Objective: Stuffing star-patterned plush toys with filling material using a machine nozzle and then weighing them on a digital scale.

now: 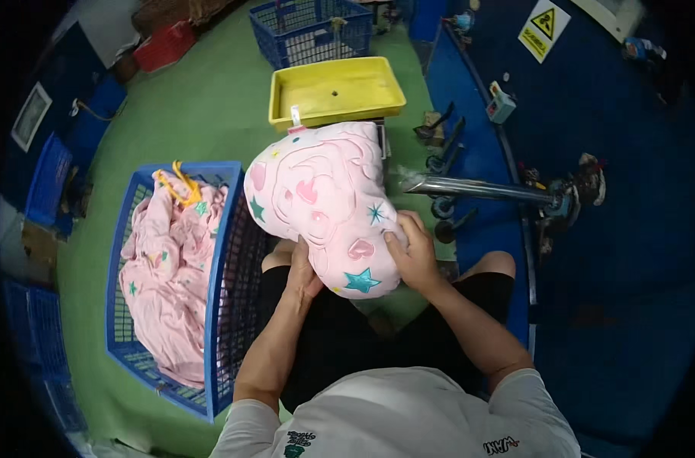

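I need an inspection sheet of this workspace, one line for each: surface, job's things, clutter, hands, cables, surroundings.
Surface: green floor; work is held above the lap.
Job's things: pink plush cushion with hearts and stars; shiny metal tube to its right.
Clutter: blue basket of pink fabric at left; yellow tray ahead.
Hands: left hand grips the cushion's lower left; right hand its right side.
Cables: possible cord at left wall, too blurred to confirm.
Surroundings: blue crate beyond the tray; warning sign at upper right.
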`<action>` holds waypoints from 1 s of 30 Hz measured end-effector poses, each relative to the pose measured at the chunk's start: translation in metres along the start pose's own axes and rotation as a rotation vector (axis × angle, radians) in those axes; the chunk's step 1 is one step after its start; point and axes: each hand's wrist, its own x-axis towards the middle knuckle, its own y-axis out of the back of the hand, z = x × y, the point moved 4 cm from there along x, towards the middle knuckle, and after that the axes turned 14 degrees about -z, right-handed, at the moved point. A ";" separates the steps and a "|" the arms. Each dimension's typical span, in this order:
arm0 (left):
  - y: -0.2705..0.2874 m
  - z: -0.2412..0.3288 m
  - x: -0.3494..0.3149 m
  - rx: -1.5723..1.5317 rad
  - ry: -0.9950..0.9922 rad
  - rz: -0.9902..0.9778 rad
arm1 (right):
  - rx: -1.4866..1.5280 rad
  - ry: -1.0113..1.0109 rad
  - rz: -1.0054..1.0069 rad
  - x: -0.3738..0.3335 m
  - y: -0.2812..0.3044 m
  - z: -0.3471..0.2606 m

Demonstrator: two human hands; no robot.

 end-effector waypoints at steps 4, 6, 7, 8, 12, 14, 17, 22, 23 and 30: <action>-0.011 -0.022 0.046 -0.104 -0.004 -0.075 | -0.197 0.035 0.217 0.010 0.035 0.013; -0.018 -0.025 0.066 -0.120 -0.009 -0.065 | -0.342 -0.056 0.255 0.015 0.049 0.017; -0.025 -0.027 0.071 -0.112 -0.026 -0.109 | -0.426 -0.076 0.279 0.016 0.054 0.017; -0.029 -0.032 0.072 -0.131 -0.011 -0.069 | -0.500 -0.137 0.266 0.016 0.059 0.020; -0.050 -0.067 0.073 0.014 0.043 -0.029 | -0.699 -0.083 0.226 0.009 0.093 0.025; -0.050 -0.085 0.062 0.010 0.073 0.033 | -0.549 -0.237 0.238 -0.001 0.119 0.038; -0.041 -0.100 0.052 0.011 0.062 0.092 | -0.346 -0.244 0.250 -0.013 0.128 0.048; -0.037 -0.095 0.055 -0.008 0.042 -0.031 | -0.222 -0.138 0.228 -0.022 0.096 0.052; -0.041 -0.096 0.056 -0.007 0.057 -0.034 | -0.245 -0.128 0.244 -0.023 0.094 0.054; -0.098 -0.143 0.050 0.237 0.303 0.107 | -0.564 -0.316 0.106 -0.040 0.159 0.095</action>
